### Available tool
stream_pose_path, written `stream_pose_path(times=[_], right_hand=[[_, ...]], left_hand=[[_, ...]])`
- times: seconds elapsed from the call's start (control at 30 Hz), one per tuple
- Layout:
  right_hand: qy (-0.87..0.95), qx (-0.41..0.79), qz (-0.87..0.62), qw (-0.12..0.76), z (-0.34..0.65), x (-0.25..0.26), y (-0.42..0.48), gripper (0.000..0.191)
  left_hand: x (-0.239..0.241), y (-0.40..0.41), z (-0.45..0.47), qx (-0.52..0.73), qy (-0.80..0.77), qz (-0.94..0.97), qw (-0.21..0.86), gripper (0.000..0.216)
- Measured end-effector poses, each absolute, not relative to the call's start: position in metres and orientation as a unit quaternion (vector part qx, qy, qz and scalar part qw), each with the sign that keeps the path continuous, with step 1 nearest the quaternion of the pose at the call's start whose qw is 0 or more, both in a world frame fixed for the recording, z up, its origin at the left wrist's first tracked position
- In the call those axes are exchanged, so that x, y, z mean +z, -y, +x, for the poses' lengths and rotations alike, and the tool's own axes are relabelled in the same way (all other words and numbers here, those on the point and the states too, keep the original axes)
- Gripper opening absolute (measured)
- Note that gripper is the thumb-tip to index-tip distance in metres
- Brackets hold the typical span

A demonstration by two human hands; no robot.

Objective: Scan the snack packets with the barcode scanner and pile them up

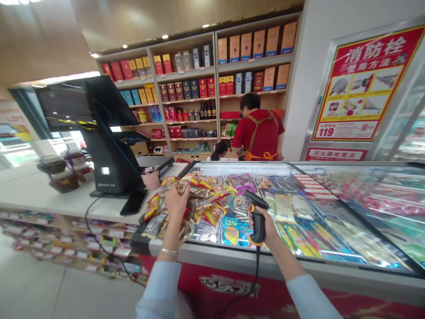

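My right hand (269, 227) is wrapped round the grip of a black-and-yellow barcode scanner (258, 223), whose head points over the freezer and whose cable hangs down the front. My left hand (176, 201) reaches into a heap of snack packets (212, 212) on the freezer's glass top. Its fingers are bent round one snack packet (182, 188) with a printed label facing up. The heap mixes yellow-and-red packets with clear ones showing brown contents. Through the glass, a blue ice-cream wrapper (234, 231) shows between my hands.
On the counter to the left stand a checkout screen (106, 133), a pink cup (151, 178), a dark phone-like slab (133, 203) and several jars (64, 173). A worker in a red shirt (260, 133) and a second person (219, 151) are behind the freezer (212, 251), before shelves of boxes.
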State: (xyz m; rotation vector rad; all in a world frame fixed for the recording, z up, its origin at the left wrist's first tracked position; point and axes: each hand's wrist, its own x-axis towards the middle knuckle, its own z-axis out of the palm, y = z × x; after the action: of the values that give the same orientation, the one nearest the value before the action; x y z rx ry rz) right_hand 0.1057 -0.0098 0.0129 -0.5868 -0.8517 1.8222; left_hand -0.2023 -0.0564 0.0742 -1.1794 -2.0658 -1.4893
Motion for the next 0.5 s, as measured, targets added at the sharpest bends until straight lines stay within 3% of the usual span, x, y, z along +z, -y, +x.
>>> stream_pose_path(times=[0.13, 0.27, 0.5], right_hand=[[0.365, 0.758, -0.249, 0.48, 0.101, 0.0, 0.008, 0.024], [0.358, 0.758, -0.251, 0.485, 0.103, -0.008, 0.006, 0.025], [0.338, 0.767, -0.264, 0.478, 0.104, -0.008, 0.005, 0.024]], left_hand=[[0.07, 0.038, -0.23, -0.403, 0.804, -0.385, 0.207, 0.057], [0.069, 0.015, -0.241, -0.304, 0.827, -0.44, 0.174, 0.06], [0.056, 0.008, -0.254, -0.308, 0.818, -0.465, 0.136, 0.061]])
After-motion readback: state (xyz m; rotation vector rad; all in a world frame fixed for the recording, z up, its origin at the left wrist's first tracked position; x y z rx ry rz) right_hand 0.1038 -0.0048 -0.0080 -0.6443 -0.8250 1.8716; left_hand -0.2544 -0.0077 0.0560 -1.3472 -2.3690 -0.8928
